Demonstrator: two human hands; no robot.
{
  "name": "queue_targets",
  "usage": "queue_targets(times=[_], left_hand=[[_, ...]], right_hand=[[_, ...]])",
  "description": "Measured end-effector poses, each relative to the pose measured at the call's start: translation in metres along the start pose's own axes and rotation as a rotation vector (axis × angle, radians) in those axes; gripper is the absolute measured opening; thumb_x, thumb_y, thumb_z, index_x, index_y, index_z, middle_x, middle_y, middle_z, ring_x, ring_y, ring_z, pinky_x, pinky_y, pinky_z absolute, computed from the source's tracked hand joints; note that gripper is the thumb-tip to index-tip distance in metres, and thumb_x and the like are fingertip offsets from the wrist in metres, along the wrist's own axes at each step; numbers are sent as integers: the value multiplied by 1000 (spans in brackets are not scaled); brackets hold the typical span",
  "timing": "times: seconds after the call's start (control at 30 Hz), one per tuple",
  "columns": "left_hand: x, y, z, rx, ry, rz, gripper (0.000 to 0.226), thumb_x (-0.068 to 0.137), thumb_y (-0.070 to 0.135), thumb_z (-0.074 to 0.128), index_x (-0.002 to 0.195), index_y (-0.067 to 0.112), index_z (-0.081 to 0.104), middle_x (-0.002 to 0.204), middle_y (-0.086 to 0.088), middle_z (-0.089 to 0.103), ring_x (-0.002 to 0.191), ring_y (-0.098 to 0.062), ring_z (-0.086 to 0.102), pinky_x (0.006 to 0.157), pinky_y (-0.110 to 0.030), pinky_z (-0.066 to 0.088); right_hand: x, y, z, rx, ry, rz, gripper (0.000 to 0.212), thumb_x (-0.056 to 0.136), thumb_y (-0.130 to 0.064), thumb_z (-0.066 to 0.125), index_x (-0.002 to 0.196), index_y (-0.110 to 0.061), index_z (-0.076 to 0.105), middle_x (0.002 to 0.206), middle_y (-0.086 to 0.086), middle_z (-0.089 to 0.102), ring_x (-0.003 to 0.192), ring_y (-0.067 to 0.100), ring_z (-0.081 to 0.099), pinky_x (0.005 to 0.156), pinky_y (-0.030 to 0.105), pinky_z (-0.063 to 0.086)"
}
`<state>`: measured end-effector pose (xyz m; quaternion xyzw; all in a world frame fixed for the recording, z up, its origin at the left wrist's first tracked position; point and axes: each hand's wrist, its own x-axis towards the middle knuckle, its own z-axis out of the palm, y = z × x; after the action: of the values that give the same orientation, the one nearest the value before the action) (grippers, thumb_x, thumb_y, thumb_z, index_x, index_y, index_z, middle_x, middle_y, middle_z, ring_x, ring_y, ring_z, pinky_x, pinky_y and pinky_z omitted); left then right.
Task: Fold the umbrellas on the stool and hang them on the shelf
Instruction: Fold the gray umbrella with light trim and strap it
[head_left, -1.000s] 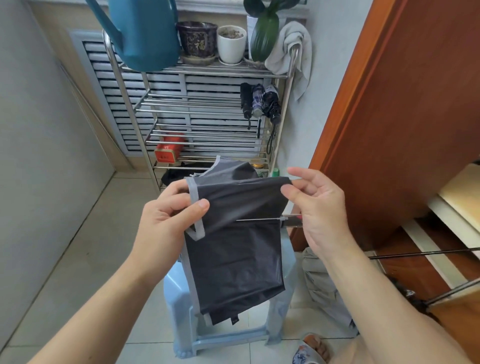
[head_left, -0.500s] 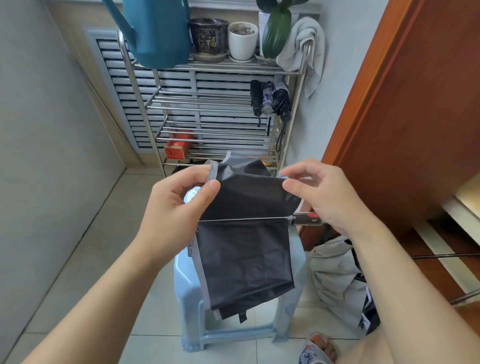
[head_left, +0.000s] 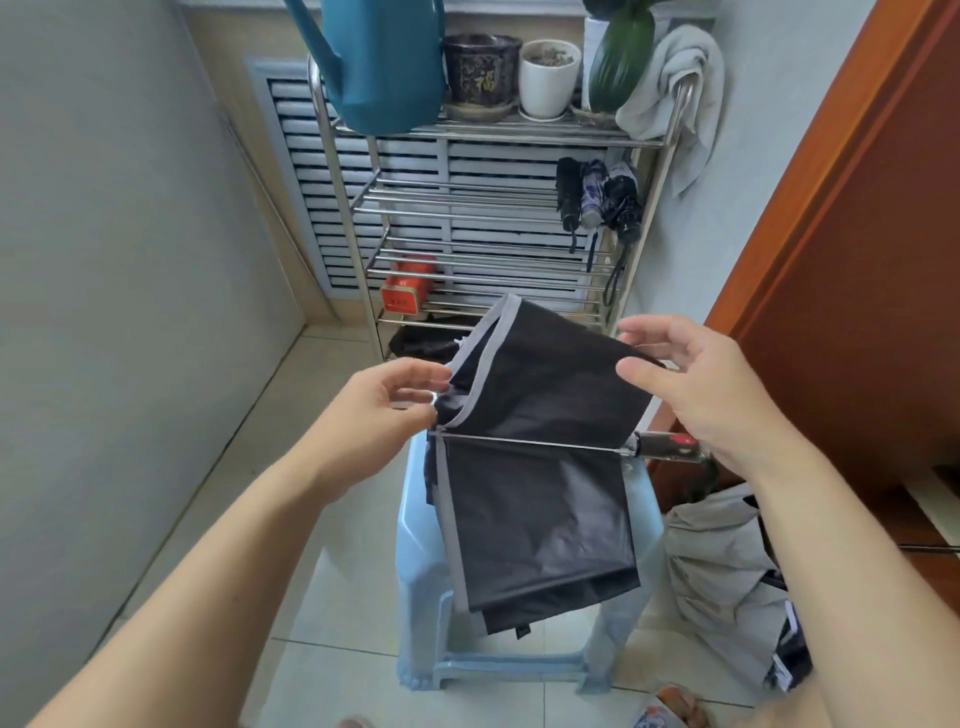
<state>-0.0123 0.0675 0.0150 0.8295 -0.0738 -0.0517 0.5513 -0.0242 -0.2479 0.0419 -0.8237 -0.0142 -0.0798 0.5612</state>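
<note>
left hand (head_left: 387, 402) pinches the black umbrella (head_left: 535, 467) cloth edge. right hand (head_left: 711, 395) holds its handle, fingers loose, above the stool (head_left: 421, 571).

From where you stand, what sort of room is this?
Probably a home balcony or utility corner. A steel rack holds a teal watering can and plant pots, folded umbrellas hang from its side, and a wooden door opens beside the tiled floor.
</note>
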Motion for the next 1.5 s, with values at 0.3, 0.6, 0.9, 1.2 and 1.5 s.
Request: queue_targets(times=[0.3,0.6,0.9,1.2,1.5], left_hand=[[14,-8,11,127,147,72,17,88,13,80,81,27,76,77,10,74,69,-5,61,71,-26,49],[4,-3,7,20,53,74,5,86,29,72,89,25,71,97,-2,73,90,-37,65,86,-52,56],[-16,-19,0,202,56,116,24,91,14,77,78,23,59,69,16,55,57,-4,44,56,-18,36],[-36,-3,3,-479,-124,-691,48,105,55,47,102,7,56,93,-25,74,69,-34,73,54,-34,59],[-8,0,36,-369,52,-535,36,99,54,51,118,28,67,104,-15,78,84,-26,68,85,-39,54]], right_hand=[[1,11,-1,-71,128,19,15,87,-9,78,81,-23,76,85,-2,77,80,15,66,82,35,51],[-9,13,-9,171,94,-27,14,82,6,75,86,-7,74,97,17,75,89,22,67,94,43,53],[-57,33,-23,187,-217,37,36,70,19,75,64,-16,70,91,0,60,82,30,46,79,40,42],[-86,55,4,-66,-236,82,40,73,19,79,61,-19,70,110,7,51,84,4,62,89,22,55],[-86,75,22,-506,-490,-75,49,75,0,80,62,-44,63,102,-18,49,95,7,56,82,16,43]])
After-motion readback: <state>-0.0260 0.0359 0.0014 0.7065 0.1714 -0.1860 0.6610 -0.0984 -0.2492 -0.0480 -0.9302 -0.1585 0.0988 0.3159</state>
